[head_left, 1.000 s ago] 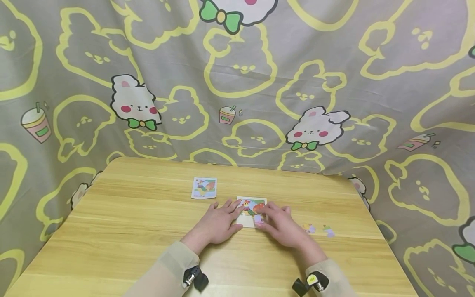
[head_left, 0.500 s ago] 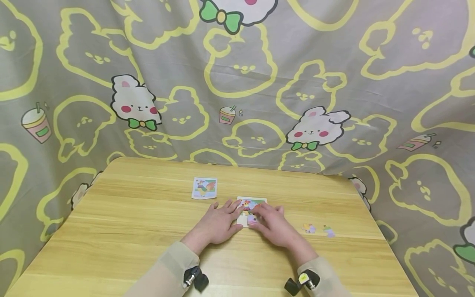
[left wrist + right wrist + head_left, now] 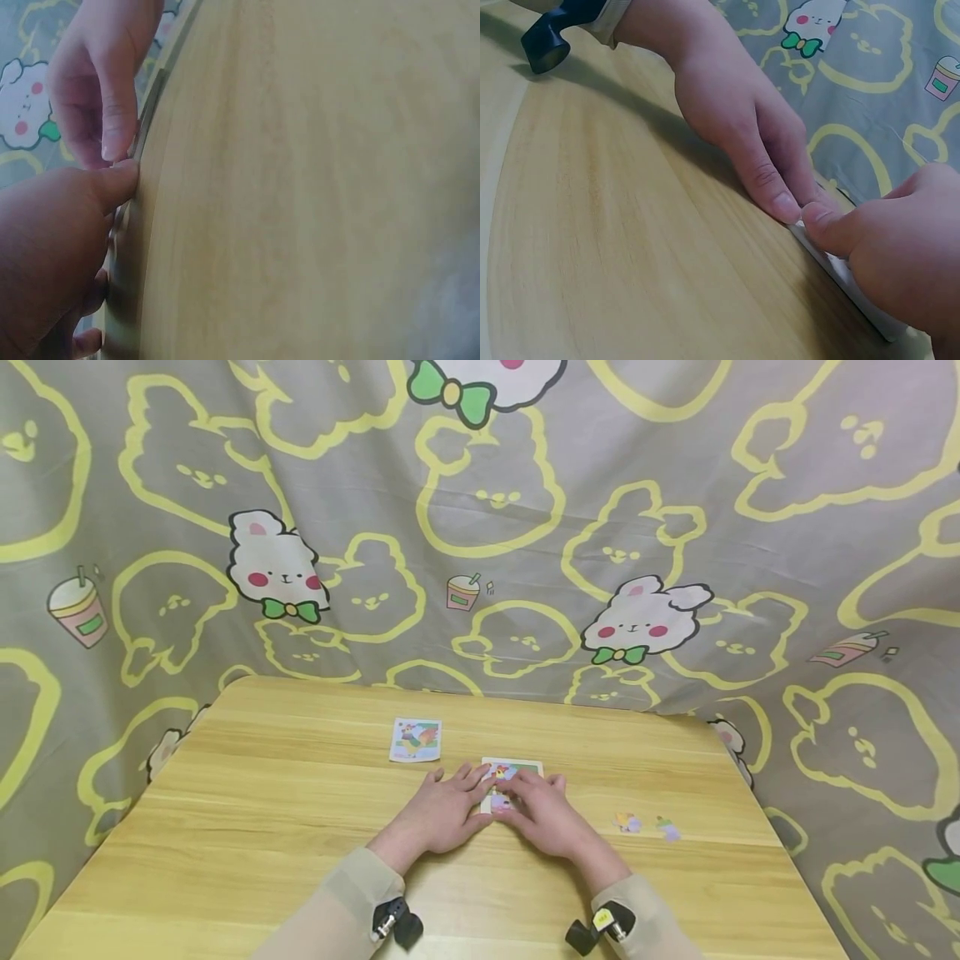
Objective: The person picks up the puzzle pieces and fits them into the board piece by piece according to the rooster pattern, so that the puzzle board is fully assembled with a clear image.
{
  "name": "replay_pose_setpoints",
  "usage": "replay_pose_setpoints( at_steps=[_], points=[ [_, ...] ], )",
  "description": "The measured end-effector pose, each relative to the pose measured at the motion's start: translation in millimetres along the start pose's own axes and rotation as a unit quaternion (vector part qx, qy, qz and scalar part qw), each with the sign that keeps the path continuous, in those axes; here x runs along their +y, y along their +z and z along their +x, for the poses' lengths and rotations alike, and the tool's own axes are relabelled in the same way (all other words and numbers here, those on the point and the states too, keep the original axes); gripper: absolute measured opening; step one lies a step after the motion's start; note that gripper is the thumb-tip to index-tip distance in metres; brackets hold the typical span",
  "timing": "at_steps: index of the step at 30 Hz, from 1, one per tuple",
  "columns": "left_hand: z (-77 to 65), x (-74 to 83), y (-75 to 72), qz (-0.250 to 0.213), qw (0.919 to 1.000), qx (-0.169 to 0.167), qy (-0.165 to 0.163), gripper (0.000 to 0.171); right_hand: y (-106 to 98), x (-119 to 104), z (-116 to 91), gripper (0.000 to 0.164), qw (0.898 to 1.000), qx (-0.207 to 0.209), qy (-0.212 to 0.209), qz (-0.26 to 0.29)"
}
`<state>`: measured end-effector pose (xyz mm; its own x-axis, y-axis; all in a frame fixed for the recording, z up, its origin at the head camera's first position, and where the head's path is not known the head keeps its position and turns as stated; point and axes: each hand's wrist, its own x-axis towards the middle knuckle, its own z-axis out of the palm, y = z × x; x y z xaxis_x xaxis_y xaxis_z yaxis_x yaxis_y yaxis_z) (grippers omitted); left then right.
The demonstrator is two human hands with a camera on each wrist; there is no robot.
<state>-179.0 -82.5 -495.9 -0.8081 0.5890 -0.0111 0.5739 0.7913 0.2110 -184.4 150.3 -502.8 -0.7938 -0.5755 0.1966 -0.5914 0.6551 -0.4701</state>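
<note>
A small jigsaw puzzle board (image 3: pixel 534 763) with a pale frame and a rooster picture lies mid-table, partly hidden by both hands. On its left side rests my left hand (image 3: pixel 444 810), fingers spread and fairly straight, thumb at the near edge. My right hand (image 3: pixel 549 814) bends over the board from the right and pinches a lilac puzzle piece (image 3: pixel 500 803) low down in the frame. In the right wrist view the left thumb (image 3: pixel 784 206) and right thumb (image 3: pixel 826 225) meet closely at the board's edge (image 3: pixel 847 289).
Right of the board lie loose puzzle pieces, one orange and lilac (image 3: pixel 627 822) and one green and lilac (image 3: pixel 667 828). A rooster picture card (image 3: pixel 416 740) lies further back on the left. A patterned curtain (image 3: pixel 517 568) hangs behind the wooden table (image 3: pixel 300 727).
My right hand has slid left across the board with the lilac piece, from its lower middle towards the lower left. The left hand has stayed in place.
</note>
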Motion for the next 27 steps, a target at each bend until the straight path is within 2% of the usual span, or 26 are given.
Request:
replay_pose_setpoints(
  at_steps=[10,17,27],
  points=[
    [-0.7,1.0,-1.5,0.005,1.0000,0.000,0.003,0.067,6.5,3.2,1.8,0.048,1.000,0.000,0.007,0.001],
    [-1.6,0.8,-0.6,0.003,1.0000,0.007,0.005,0.065,4.8,2.1,-0.6,0.044,1.000,0.007,-0.017,-0.004],
    [-1.5,0.9,1.4,0.033,0.9991,0.022,0.016,0.060,7.7,1.4,-1.6,0.042,0.999,0.028,-0.014,-0.029]
  ],
)
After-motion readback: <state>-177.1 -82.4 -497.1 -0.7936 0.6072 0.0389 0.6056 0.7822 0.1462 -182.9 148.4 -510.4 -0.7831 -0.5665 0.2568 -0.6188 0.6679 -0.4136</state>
